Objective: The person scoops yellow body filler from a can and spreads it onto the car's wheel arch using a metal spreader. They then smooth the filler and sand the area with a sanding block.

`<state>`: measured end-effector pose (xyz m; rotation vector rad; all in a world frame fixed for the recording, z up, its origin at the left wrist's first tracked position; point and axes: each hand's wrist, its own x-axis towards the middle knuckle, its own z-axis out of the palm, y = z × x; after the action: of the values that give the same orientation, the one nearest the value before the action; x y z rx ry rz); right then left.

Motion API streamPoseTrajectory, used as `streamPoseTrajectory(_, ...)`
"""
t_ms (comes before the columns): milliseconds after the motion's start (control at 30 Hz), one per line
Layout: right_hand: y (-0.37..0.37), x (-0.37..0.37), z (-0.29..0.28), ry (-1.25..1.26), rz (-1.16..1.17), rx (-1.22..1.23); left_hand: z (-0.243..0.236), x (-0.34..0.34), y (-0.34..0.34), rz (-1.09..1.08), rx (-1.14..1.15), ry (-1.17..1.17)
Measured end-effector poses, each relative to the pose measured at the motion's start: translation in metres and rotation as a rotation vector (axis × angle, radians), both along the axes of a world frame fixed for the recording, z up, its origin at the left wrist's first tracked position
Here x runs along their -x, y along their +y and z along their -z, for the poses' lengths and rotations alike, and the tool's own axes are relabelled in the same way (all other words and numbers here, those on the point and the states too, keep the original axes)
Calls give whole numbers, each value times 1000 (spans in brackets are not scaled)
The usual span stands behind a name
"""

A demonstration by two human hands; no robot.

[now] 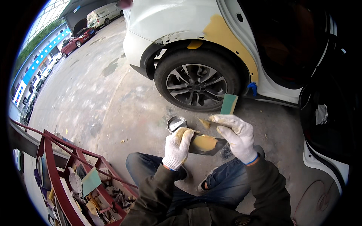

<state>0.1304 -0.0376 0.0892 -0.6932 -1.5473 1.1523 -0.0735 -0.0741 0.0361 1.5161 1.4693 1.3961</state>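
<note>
My left hand (176, 150), in a white glove, grips a dark flat putty board (200, 150) by its left end. Yellow putty (204, 142) is spread over the board's top. My right hand (238, 137), also gloved, pinches a small putty spreader (204, 123) with a yellow-smeared blade, held just above the board and apart from it. Beyond my hands, a round metal tin (176, 123) stands on the floor. A green rectangular sheet (229, 104) is upright by the tyre. Yellow filler (230, 39) covers the white car's panel (166, 17) around the wheel arch.
The car's rear wheel (196, 81) is straight ahead, with an open door (328, 150) on the right. A red metal rack (62, 188) full of tools and rags stands at lower left. A hose (322, 201) lies at lower right. Other vehicles are parked far left.
</note>
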Motion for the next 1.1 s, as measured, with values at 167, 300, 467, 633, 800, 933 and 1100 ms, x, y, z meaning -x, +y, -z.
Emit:
streamPoseTrajectory(167,2,-22,13,-178,-178,93,-18,-2,-2,-76,-47,-224)
streamPoseTrajectory(300,9,-22,21,-653,194,-629,-12,5,0,-145,-57,-163)
streamPoseTrajectory(467,-19,17,41,-709,529,-1051,-23,-11,2,-259,-116,-130)
streamPoseTrajectory(633,-23,17,35,-691,423,-950,-13,-7,3,-334,-114,-167)
streamPoseTrajectory(800,-29,26,48,-665,382,-906,-12,-14,1,-340,-123,-180)
streamPoseTrajectory(933,-9,15,38,-678,425,-887,-11,-14,4,-339,-152,-124)
streamPoseTrajectory(1100,-29,20,38,-670,296,-917,-9,-13,6,-369,-138,-154)
